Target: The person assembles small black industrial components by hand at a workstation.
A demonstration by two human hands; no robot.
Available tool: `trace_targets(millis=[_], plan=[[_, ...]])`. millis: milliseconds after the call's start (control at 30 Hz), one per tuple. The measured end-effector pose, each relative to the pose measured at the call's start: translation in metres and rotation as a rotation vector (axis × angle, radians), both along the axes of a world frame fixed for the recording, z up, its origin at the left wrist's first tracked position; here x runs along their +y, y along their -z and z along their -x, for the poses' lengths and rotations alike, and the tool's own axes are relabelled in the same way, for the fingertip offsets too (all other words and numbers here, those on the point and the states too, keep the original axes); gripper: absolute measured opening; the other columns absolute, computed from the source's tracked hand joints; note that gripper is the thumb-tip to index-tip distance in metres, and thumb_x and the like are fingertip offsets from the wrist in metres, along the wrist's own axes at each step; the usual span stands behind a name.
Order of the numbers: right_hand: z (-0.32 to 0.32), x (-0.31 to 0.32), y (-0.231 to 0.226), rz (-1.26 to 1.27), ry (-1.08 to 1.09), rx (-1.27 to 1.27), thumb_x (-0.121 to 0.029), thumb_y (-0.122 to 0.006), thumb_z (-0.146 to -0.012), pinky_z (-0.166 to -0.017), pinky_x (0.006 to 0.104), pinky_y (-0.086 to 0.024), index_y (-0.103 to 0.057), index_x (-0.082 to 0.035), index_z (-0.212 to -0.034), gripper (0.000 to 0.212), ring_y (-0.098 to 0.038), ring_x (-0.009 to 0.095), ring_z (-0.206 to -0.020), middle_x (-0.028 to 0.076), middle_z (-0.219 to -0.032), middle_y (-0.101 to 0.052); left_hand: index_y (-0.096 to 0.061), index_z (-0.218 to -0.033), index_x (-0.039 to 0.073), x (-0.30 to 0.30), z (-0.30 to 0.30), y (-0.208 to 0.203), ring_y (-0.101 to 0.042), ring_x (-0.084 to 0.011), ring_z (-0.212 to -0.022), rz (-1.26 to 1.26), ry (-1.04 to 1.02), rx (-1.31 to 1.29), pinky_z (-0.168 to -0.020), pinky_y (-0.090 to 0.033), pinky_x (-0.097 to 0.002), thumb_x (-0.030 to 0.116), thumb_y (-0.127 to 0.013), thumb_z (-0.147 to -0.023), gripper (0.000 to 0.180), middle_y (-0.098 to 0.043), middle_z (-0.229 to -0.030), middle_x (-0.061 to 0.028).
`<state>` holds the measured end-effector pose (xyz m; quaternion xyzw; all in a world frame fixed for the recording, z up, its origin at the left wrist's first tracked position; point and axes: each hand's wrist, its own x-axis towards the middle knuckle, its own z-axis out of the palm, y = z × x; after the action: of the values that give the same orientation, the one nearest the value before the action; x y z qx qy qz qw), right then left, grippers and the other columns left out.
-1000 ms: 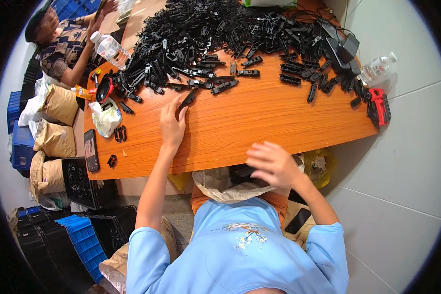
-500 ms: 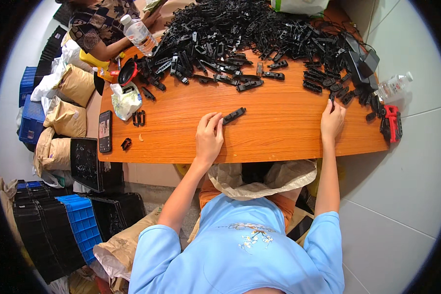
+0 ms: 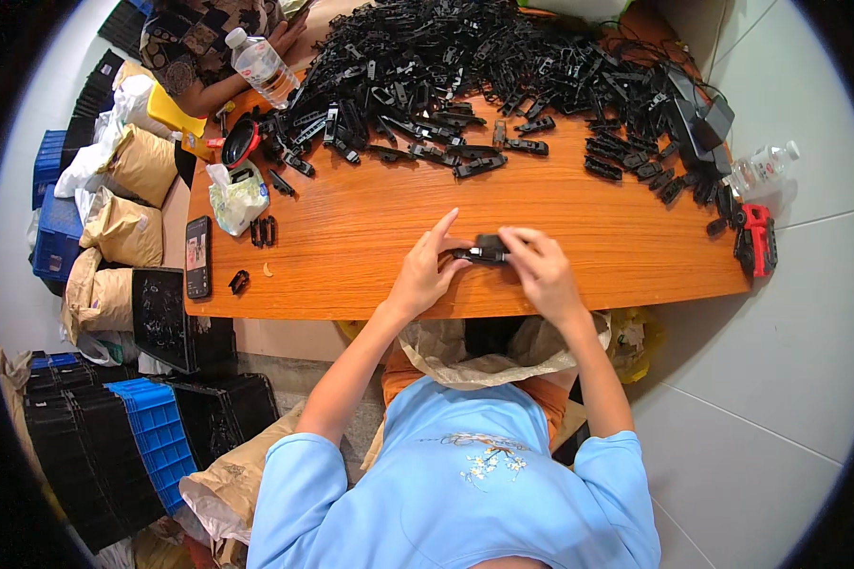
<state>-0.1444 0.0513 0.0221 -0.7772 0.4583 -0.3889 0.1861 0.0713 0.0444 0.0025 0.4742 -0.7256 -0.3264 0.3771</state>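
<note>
Near the front edge of the wooden table (image 3: 351,256), my left hand (image 3: 425,270) pinches the left end of a long black plastic part (image 3: 479,256) between thumb and fingers. My right hand (image 3: 544,272) is closed at the other end, its fingertips on a second, darker black piece (image 3: 489,241) just above the first. The two pieces overlap or touch; their exact fit is hidden by my fingers and some blur. Toward the back lies a big heap of similar black plastic parts (image 3: 427,57), with several looser ones along its front.
At left are a phone (image 3: 197,256), a tissue pack (image 3: 238,201) and a water bottle (image 3: 262,68). A red tool (image 3: 755,239) lies at the right edge. An open woven sack (image 3: 446,365) hangs over my lap. Another person's arm (image 3: 220,93) rests at far left.
My right hand has come from the parts at the right to the middle, with a black piece, meeting the part in my left hand. The left hand has shifted slightly nearer and right.
</note>
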Motion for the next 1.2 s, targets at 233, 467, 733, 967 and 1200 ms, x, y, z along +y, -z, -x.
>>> trace_targets(millis=[233,467,733,967,1200], plan=[[-0.014,0.006,-0.002,0.106,-0.067,0.213,0.0,-0.061,-0.075,-0.081,0.0359,-0.046,-0.064,-0.009,-0.117,0.042,-0.061,0.026,-0.093,0.01,-0.106,-0.061,-0.029,-0.144,0.006,0.001,0.004,-0.014,-0.059,-0.028,-0.1,-0.123,0.049,0.015,-0.089,-0.046,-0.0365,0.0,-0.067,-0.08,0.075,-0.063,-0.107,-0.0123],[-0.019,0.009,0.0,0.164,-0.041,0.289,-0.004,-0.06,-0.076,-0.081,0.0363,-0.047,-0.066,-0.003,-0.109,0.034,-0.061,0.025,-0.095,0.011,-0.105,-0.061,-0.048,-0.13,0.006,-0.027,0.04,-0.023,-0.05,-0.0271,-0.1,-0.009,-0.047,-0.266,-0.087,-0.036,-0.0403,0.025,-0.045,-0.095,0.04,-0.057,-0.104,-0.0113],[-0.02,0.012,0.016,0.138,-0.053,0.233,-0.001,-0.058,-0.075,-0.099,0.0417,-0.047,-0.067,0.0,-0.102,0.028,-0.059,0.03,-0.11,0.016,-0.116,-0.062,-0.055,-0.113,0.011,-0.034,0.051,-0.014,-0.044,-0.0243,-0.097,0.13,-0.068,-0.435,-0.087,-0.03,-0.0422,0.023,-0.045,-0.092,0.026,-0.05,-0.098,-0.0076],[-0.02,0.012,0.017,0.113,-0.043,0.217,0.002,-0.057,-0.076,-0.099,0.0423,-0.047,-0.065,0.002,-0.107,0.032,-0.059,0.031,-0.111,0.018,-0.119,-0.06,-0.054,-0.117,0.011,-0.032,0.052,-0.011,-0.043,-0.0236,-0.101,0.144,-0.108,-0.476,-0.089,-0.026,-0.0419,0.023,-0.044,-0.092,0.029,-0.05,-0.102,-0.0076],[-0.018,0.018,0.026,0.097,0.011,0.166,0.006,-0.057,-0.077,-0.098,0.0447,-0.048,-0.064,-0.001,-0.109,0.033,-0.06,0.033,-0.109,0.017,-0.116,-0.061,-0.053,-0.12,0.011,-0.033,0.057,-0.003,-0.043,-0.0267,-0.104,0.157,-0.122,-0.514,-0.091,-0.027,-0.0436,0.03,-0.045,-0.094,0.032,-0.049,-0.11,-0.0104]])
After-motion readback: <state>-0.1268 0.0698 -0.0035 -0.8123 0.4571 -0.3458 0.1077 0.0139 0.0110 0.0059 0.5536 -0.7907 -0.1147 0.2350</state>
